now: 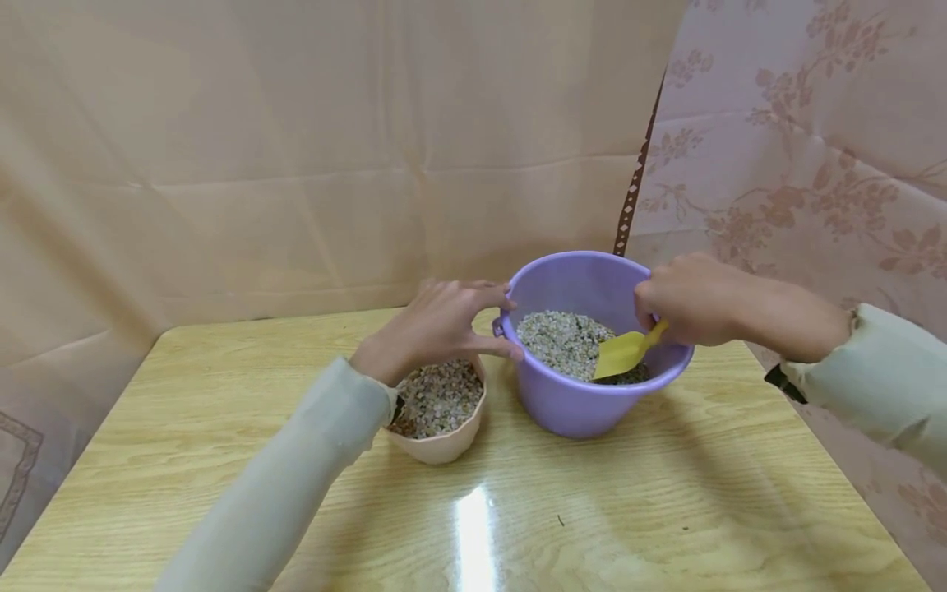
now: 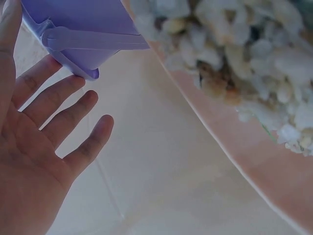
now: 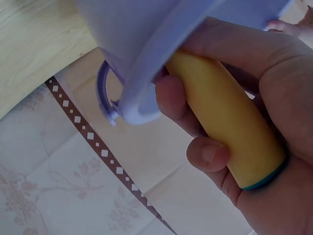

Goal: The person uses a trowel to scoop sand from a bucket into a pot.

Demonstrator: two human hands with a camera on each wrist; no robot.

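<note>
- My R hand (image 1: 688, 300): fingers curled firmly round grip of yellow scoop (image 1: 621, 353); R wrist view shows thumb & fingertips wrapped about the thick grip, w/ its green end near my palm.
- Scoop: held at a slant inside purple bucket (image 1: 570, 409), R side; blade's lower edge at the gravel (image 1: 558, 337).
- My L hand (image 1: 444, 325): fingers spread, nearly straight; thumb & fingertips at bucket's L rim, no grip closed round it. L wrist view: little finger apart from bucket.
- Bucket: on table, R of centre, partly filled w/ gravel; thin purple handle (image 3: 102, 93) seen at its side in R wrist view.
- Pale pink pot (image 1: 444, 448): on table, just L of bucket, under my L wrist; holds pebbles (image 1: 436, 403), coarse, whitish & brown.
- Table (image 1: 636, 518): light wood grain, glossy, w/ bright reflection nr. front.
- Background: plain beige curtain (image 1: 333, 123); flowered cloth (image 1: 806, 181) at R.
- My sleeves (image 1: 259, 493): pale green, both arms.
</note>
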